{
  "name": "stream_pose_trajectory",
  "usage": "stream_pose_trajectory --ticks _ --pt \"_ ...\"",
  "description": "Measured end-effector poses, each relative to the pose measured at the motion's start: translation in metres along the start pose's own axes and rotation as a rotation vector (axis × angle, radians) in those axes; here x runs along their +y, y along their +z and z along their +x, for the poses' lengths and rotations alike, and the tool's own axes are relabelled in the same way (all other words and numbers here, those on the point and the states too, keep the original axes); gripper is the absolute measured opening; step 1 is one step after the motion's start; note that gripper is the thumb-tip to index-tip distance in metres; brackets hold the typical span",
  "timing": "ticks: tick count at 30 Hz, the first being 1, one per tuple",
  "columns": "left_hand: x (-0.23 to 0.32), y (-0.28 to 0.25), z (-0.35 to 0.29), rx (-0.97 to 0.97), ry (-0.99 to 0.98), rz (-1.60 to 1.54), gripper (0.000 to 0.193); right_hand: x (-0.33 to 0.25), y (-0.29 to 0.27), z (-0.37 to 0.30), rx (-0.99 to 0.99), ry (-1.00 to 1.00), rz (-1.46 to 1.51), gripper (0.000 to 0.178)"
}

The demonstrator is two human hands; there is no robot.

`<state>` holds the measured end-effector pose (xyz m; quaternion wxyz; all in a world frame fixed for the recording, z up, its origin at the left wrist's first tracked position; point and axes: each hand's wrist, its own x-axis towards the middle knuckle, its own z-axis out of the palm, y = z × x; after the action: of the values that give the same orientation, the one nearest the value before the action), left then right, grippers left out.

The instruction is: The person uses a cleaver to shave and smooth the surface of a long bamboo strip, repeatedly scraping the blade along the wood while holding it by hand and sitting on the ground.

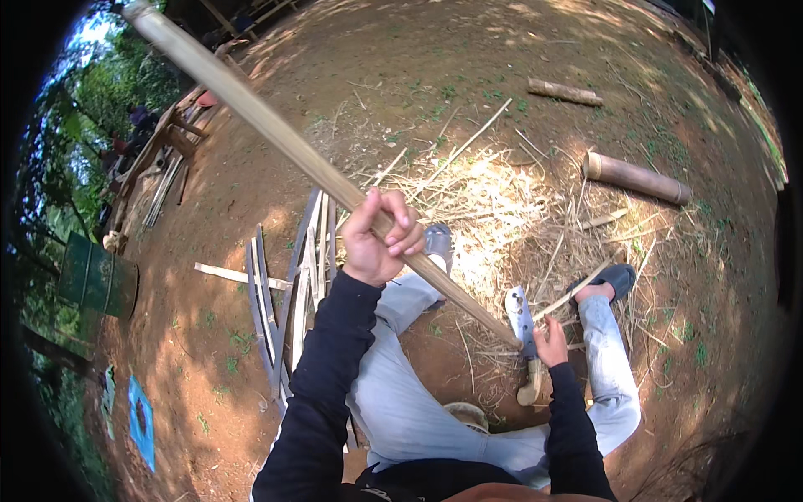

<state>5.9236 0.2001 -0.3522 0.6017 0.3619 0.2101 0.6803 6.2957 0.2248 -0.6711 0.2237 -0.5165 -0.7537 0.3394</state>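
My left hand [381, 237] is closed around a long bamboo slat [288, 142], which slants from the upper left down to the right. The slat's lower end meets the blade of a large knife [520, 315] with a wooden handle, between my legs. The blade points away from me and its curved handle [529, 385] is nearest me. My right hand [552, 343] is just right of the knife, thumb and forefinger apart, not visibly gripping the handle. A thin strip [577, 287] runs from beside its fingertips toward my right foot. Its other fingers are partly hidden.
Pale shavings [493, 209] cover the ground ahead. Several split bamboo strips [305, 268] lie by my left leg. Bamboo sections [637, 177] rest at the right, one farther off. A green drum [98, 276] stands at the left, near a blue sheet [141, 422].
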Motion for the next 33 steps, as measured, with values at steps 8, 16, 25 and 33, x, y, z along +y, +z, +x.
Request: stream_pose_trajectory --ticks 8,16,25,33 --pt "-0.043 -0.018 0.014 0.074 -0.178 -0.295 0.054 -0.097 -0.007 -0.06 -0.708 0.288 1.313 0.077" --pt "-0.056 -0.029 0.002 0.214 -0.081 -0.106 0.05 -0.11 0.001 -0.073 -0.367 0.05 0.774 0.035" --pt "-0.041 -0.047 -0.003 0.348 0.033 0.354 0.034 -0.099 0.001 -0.068 0.045 -0.104 0.381 0.02" --pt "-0.021 -0.034 -0.01 0.237 0.002 0.381 0.041 -0.089 -0.005 -0.07 -0.428 0.078 0.811 0.035"
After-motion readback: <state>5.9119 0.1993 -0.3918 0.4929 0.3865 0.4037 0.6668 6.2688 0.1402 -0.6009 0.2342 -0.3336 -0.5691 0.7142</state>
